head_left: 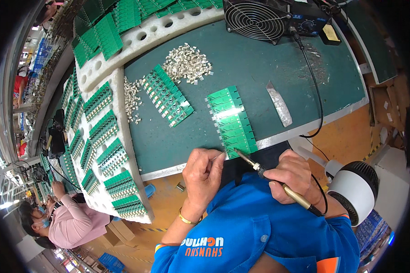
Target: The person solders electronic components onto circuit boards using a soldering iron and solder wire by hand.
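Observation:
A green circuit board panel (231, 116) lies on the dark green work mat, with a row of small pins along its left edge. My right hand (291, 176) is closed around the handle of a soldering iron (298, 196). The iron's tip reaches the near end of the panel. Beside that same end, my left hand (202, 175) is closed, thumb and forefinger pinched by the panel's lower left corner. Whatever sits in that pinch is too small to make out. Further left lies a second panel (167, 95) lined with white connectors.
Loose white connectors (187, 63) are heaped at the back. White foam trays (132, 43) hold many green boards on the left and far side. A black fan unit (256, 20), a silvery strip (279, 103) and the iron's cord (318, 86) occupy the right. A co-worker (73, 218) sits at left.

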The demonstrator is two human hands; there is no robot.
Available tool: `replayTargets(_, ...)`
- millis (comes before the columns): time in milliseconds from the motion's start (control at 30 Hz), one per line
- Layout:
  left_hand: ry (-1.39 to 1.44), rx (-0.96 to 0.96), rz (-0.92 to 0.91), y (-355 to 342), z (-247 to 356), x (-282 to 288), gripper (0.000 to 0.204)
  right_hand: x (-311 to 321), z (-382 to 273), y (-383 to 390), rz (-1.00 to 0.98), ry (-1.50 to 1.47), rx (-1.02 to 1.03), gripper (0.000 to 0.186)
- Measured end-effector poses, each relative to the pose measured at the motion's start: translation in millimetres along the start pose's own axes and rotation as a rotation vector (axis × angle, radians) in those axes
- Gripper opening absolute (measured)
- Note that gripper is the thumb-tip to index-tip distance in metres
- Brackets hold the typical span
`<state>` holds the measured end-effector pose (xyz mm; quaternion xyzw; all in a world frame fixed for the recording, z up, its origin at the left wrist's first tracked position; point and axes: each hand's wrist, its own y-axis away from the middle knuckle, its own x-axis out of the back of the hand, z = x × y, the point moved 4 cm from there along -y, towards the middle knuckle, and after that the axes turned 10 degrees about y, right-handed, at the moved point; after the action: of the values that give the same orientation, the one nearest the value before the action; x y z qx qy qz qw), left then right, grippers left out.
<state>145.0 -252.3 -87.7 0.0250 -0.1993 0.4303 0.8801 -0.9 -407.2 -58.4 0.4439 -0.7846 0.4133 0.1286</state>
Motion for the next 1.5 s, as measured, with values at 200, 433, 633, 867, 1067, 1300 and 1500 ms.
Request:
replayTargets(200, -0.039, -0.028, 0.017, 3.2, -0.5, 3.6, 0.006, 0.8, 1.3, 0.3, 0.014, -0.028, 0.004, 0.022)
replayTargets(433, -0.078, -0.071, 0.012, 5.0, 1.7, 3.2, 0.005, -3.0, 0.9, 3.4, -0.045, -0.057, -0.025, 0.014)
replayTargets(633, -0.064, -0.065, 0.021, 5.4, 0.4, 2.3, 0.004, -7.2, 1.3, 0.5, -0.041, -0.047, -0.005, 0.019)
replayTargets(867, -0.058, -0.069, 0.018, 4.6, -0.1, 1.7, 0.005, -8.2, 0.3, -1.4, -0.048, -0.027, 0.009, 0.027)
replayTargets(1067, -0.061, -0.078, 0.023, 5.8, -2.2, 1.8, 0.004, -9.1, -1.8, -1.7, -0.042, -0.014, 0.021, 0.027)
replayTargets(1300, -0.062, -0.068, 0.034, 7.2, -1.4, 3.8, 0.004, -1.1, -3.5, -0.5, 0.004, 0.037, 0.031, 0.029)
replayTargets(1500, -0.046, -0.057, 0.044, 5.0, -2.1, 1.0, 0.005, -1.0, 0.3, -1.5, 0.025, 0.027, 0.025, 0.028)
